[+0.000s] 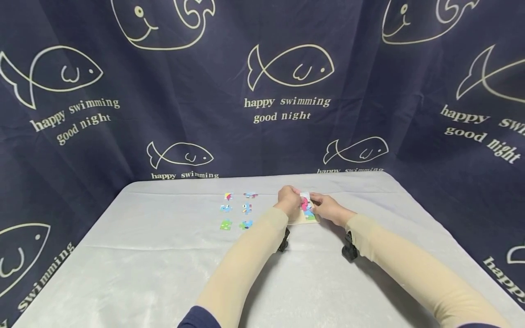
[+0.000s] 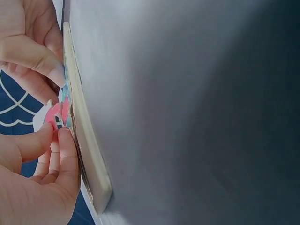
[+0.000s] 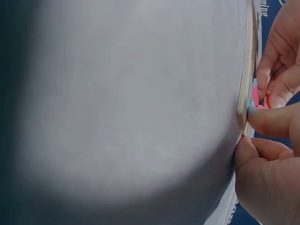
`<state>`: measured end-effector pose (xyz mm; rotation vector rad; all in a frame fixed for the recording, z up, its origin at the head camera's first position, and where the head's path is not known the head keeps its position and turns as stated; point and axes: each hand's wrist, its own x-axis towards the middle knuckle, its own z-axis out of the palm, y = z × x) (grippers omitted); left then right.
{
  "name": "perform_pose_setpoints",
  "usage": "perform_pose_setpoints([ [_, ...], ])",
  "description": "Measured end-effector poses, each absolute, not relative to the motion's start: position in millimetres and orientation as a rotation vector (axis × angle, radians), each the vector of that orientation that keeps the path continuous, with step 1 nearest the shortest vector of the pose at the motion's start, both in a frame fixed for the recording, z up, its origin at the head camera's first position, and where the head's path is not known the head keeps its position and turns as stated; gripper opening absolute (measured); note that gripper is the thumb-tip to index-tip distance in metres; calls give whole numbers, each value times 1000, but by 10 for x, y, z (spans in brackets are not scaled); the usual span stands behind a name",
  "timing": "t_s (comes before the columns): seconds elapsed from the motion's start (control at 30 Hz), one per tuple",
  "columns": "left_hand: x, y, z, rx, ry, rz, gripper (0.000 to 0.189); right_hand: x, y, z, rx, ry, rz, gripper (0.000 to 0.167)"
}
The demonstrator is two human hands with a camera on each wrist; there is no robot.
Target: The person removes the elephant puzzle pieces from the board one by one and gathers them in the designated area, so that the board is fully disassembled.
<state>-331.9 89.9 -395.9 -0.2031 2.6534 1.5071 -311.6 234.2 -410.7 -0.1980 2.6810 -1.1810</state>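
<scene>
A shallow wooden puzzle board (image 1: 296, 218) lies on the table, with joined pink, blue and green pieces (image 1: 308, 214) along its right side. My left hand (image 1: 289, 199) is over the board. Between its thumb and forefinger it pinches a pink-and-white jigsaw piece (image 2: 50, 115), tilted up against the joined ones. My right hand (image 1: 331, 209) holds the board's right edge. Its thumb (image 3: 269, 122) presses on a blue part of the picture, and its bent fingers (image 3: 246, 152) lie against the rim. The fingers hide part of the picture in the head view.
Left of the board, several loose jigsaw pieces lie apart in two columns, among them a green one (image 1: 226, 225) and a blue one (image 1: 246, 208). A pale cloth covers the table (image 1: 164, 273). Behind it hangs a dark blue curtain (image 1: 229, 127) with fish drawings.
</scene>
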Motion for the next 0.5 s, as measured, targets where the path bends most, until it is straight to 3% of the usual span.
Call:
perform_pose_setpoints([
  [0.5, -3488, 609, -3915, -320, 2527, 1677, 18, -3135, 2334, -4119, -164, 2656, -1188, 63],
])
